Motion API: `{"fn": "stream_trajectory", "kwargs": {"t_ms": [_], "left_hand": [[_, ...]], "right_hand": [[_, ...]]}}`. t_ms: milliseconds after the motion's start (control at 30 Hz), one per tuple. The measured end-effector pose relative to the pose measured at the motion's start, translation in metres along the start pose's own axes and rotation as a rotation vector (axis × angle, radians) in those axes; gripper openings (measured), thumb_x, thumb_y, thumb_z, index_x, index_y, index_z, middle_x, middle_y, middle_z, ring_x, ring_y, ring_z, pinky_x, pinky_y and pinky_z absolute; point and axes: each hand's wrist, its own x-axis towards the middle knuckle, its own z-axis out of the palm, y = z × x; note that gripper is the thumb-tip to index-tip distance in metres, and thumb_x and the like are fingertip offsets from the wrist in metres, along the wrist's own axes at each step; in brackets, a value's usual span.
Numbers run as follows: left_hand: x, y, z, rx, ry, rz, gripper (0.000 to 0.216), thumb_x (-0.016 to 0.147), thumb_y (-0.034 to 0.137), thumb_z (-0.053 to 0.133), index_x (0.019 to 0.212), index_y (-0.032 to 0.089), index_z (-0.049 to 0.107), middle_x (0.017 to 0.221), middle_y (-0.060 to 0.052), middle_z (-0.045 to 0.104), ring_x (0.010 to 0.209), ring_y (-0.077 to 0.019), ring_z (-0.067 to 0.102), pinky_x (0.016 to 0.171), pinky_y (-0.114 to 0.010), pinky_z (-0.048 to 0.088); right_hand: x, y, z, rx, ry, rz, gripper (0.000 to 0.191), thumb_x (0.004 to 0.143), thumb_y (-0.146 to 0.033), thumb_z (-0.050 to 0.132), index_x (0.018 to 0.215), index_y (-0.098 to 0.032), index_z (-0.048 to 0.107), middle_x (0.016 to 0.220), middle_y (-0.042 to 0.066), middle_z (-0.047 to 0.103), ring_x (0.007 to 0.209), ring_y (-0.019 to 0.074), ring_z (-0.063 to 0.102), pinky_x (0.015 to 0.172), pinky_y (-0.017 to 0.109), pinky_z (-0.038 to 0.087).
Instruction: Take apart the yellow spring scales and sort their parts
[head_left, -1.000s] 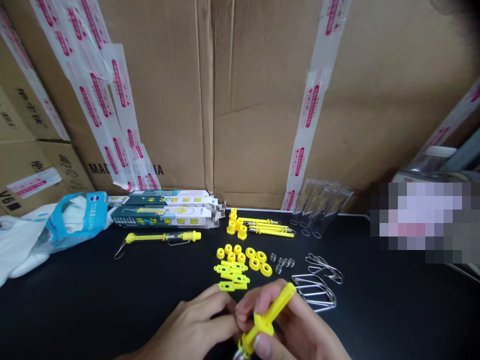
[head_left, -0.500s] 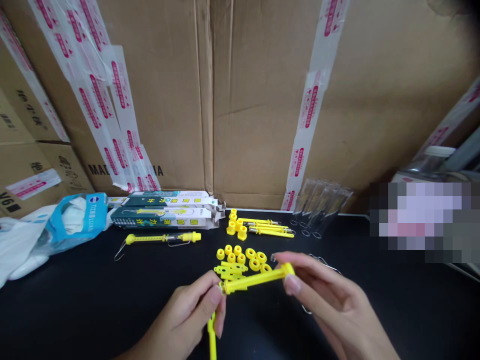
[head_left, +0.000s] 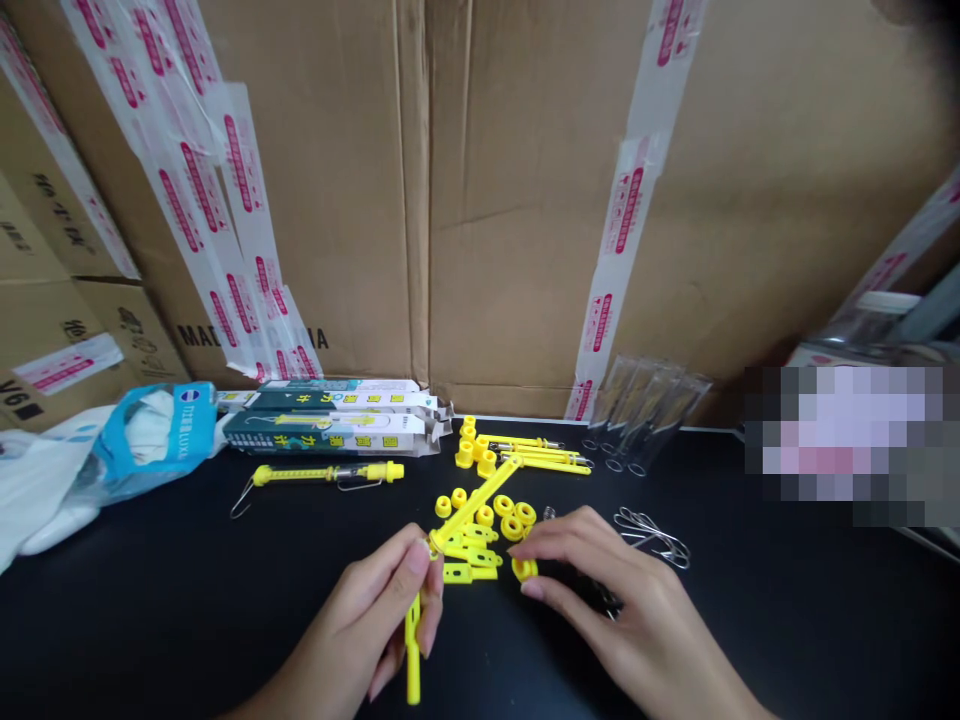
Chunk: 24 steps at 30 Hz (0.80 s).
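My left hand is closed around the joint of two yellow plastic spring scale parts. From its fingertips a slim yellow rod slants up to the right, and a yellow strip hangs below. The joint itself is mostly hidden by my thumb and fingers. To the right, my right hand pinches a yellow ring cap just above the black table, apart from the rod. Between my hands lie flat yellow slotted pieces. Behind them are loose yellow rings and small yellow caps.
An assembled spring scale lies left, before several printed boxes. More yellow rods lie at the back, near clear tubes. Metal hooks are beside my right hand. Cardboard walls the back; a blue-white packet sits left.
My right hand has moved away from the rod's far end and lower, and now pinches a ring cap. The rod in my left hand has swung from nearly level to steeply slanted.
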Motion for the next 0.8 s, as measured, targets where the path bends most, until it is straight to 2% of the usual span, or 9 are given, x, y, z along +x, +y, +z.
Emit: {"fn": "stream_trajectory", "kwargs": {"t_ms": [200,300,433,500,567,667,800], "left_hand": [[0.0,0.004,0.002,0.0,0.009,0.007,0.06,0.084,0.079,0.049,0.077,0.02,0.048,0.057,0.006,0.052,0.034,-0.0019,0.026,0.03,-0.013,0.019],[0.0,0.006,0.002,-0.002,-0.002,0.007,0.059,0.084,0.079,0.05,0.076,0.02,0.049,0.056,0.007,0.051,0.034,-0.0024,0.025,0.03,-0.014,0.017],[0.001,0.006,0.003,0.029,-0.022,0.029,0.057,0.085,0.077,0.05,0.076,0.021,0.05,0.053,0.008,0.048,0.034,-0.0041,0.024,0.031,-0.017,0.016],[0.0,0.008,0.003,0.113,-0.028,0.063,0.054,0.088,0.072,0.049,0.074,0.02,0.052,0.05,0.008,0.045,0.037,-0.0056,0.027,0.035,-0.018,0.02],[-0.001,0.009,0.002,0.23,-0.061,0.093,0.052,0.091,0.067,0.05,0.071,0.019,0.054,0.048,0.008,0.043,0.041,-0.0069,0.033,0.041,-0.019,0.025],[-0.003,0.01,0.001,0.354,-0.136,0.109,0.049,0.093,0.061,0.05,0.07,0.018,0.059,0.047,0.007,0.041,0.043,-0.0079,0.038,0.046,-0.02,0.028],[-0.002,0.009,0.0,0.39,-0.173,0.102,0.049,0.091,0.061,0.052,0.074,0.017,0.065,0.05,0.007,0.042,0.044,-0.0084,0.04,0.046,-0.02,0.029]], "right_hand": [[-0.002,0.003,0.003,-0.083,-0.068,-0.027,0.012,0.096,-0.024,0.062,0.106,-0.03,0.064,0.095,-0.002,0.07,0.089,0.0188,0.059,0.077,0.03,0.053],[-0.003,0.005,0.006,-0.147,-0.045,-0.063,0.012,0.096,-0.024,0.062,0.106,-0.03,0.062,0.103,0.0,0.069,0.095,0.02,0.059,0.081,0.032,0.054],[-0.005,0.002,0.005,-0.28,0.154,-0.129,0.024,0.096,-0.026,0.062,0.119,-0.027,0.056,0.111,0.006,0.063,0.101,0.0219,0.06,0.085,0.034,0.054],[-0.006,-0.005,0.001,-0.339,0.283,-0.19,0.027,0.095,-0.027,0.063,0.121,-0.024,0.054,0.109,0.008,0.06,0.099,0.0226,0.061,0.084,0.035,0.054],[-0.006,-0.012,-0.005,-0.392,0.34,-0.234,0.032,0.092,-0.029,0.066,0.121,-0.022,0.054,0.108,0.01,0.059,0.098,0.0242,0.061,0.083,0.036,0.054],[-0.003,-0.022,-0.009,-0.43,0.265,-0.281,0.038,0.089,-0.039,0.07,0.121,-0.022,0.059,0.106,0.011,0.062,0.096,0.0263,0.062,0.079,0.037,0.055],[0.0,-0.023,-0.002,-0.348,0.078,-0.348,0.015,0.095,-0.036,0.062,0.099,-0.022,0.067,0.091,0.007,0.07,0.084,0.0213,0.065,0.073,0.033,0.056]]}}
